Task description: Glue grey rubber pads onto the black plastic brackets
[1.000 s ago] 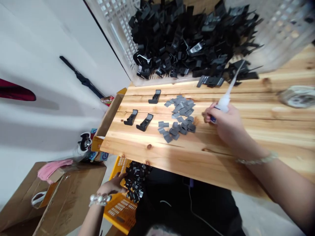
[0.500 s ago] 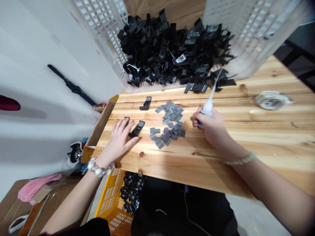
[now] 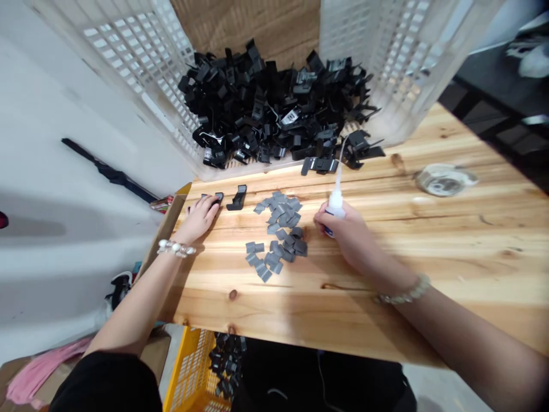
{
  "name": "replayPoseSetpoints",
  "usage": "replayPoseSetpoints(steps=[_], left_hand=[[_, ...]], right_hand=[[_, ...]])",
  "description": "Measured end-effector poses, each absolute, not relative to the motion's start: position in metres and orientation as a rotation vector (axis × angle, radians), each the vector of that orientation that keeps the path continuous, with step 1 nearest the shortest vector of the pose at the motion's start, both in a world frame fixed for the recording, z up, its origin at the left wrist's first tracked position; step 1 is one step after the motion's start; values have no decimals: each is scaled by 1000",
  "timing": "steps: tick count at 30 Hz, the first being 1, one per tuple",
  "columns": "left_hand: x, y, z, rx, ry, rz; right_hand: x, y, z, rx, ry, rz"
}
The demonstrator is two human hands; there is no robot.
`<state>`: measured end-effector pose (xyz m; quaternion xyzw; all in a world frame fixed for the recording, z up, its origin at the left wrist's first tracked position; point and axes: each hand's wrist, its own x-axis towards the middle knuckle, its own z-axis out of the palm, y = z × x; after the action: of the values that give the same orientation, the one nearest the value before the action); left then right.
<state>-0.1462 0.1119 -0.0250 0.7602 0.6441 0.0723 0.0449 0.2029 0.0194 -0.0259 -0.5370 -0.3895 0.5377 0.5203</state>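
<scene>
My left hand [image 3: 198, 220] is at the left of the wooden table, its fingers bent over black plastic clips [image 3: 219, 198] and hiding most of them. Just right of it lies another black clip [image 3: 237, 198]. My right hand [image 3: 345, 232] is closed around a white glue bottle [image 3: 336, 204], its long thin nozzle pointing up and away from me. Between the hands, small grey curved pieces [image 3: 283, 212] lie scattered in a loose pile.
A white plastic crate [image 3: 146, 51] full of black clips stands at the back, some spilling over its front edge. A roll of clear tape [image 3: 441, 179] lies at the right. Below the table's front edge is a yellow basket [image 3: 189, 360] with more black parts. A wall rises at the left.
My left hand has moved away from me, and the two clips near it now sit farther back, beside the third. My right hand still holds the glue bottle. The camera view has shifted.
</scene>
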Motion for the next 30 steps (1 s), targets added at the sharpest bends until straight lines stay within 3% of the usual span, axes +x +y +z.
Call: replayPoseSetpoints(steps=[8, 11, 14, 19, 24, 30], left_hand=[[-85, 136, 11, 2323, 2045, 477], [-33, 135, 23, 2443, 1805, 508], [31, 147, 16, 2502, 1390, 488], [104, 190, -11, 2372, 1472, 597], [107, 203, -13, 2267, 1439, 710], [56, 133, 10, 2220, 1132, 981]], right_hand=[[202, 21, -29, -1256, -881, 1307], [200, 21, -29, -1251, -865, 1315], [200, 20, -25, -1243, -845, 1330], [203, 22, -20, -1213, -793, 1361], [206, 25, -23, -1123, -668, 1411], [207, 28, -24, -947, -462, 1513]])
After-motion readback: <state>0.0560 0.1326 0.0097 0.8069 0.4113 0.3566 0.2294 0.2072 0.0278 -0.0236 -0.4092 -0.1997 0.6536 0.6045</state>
